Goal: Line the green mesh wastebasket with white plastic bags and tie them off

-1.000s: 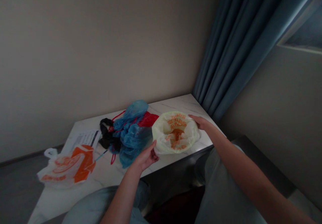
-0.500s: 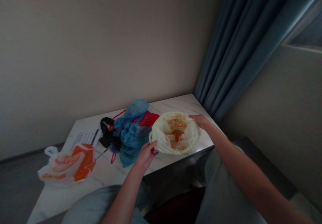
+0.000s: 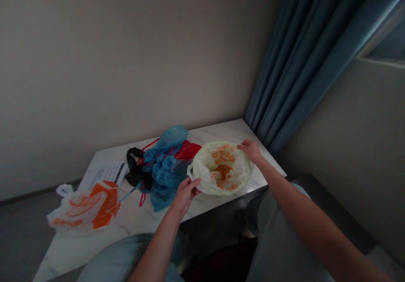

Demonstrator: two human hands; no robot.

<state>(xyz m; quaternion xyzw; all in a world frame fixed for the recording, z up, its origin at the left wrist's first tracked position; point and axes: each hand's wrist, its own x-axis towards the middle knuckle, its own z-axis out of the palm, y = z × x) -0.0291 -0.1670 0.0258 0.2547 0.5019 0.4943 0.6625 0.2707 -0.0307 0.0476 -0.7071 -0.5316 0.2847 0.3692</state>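
A white plastic bag with orange print lines a round pale yellow-green bin on the table, its edge folded over the rim. My left hand pinches the bag at the near left of the rim, where a loose handle loop stands out. At the far right of the rim, my right hand has its fingers closed on the bag's edge. Beside the bin, to the left, lie crumpled blue bags, a red bag and a black bag.
A white-and-orange plastic bag lies at the left on the marble-patterned table. Behind it is a printed sheet, with a thin blue stick nearby. A wall stands behind, and a blue curtain hangs at the right.
My right hand has shifted slightly, its fingers now curled in at the rim. The bag's edge lies further open, with the left handle loop showing more.
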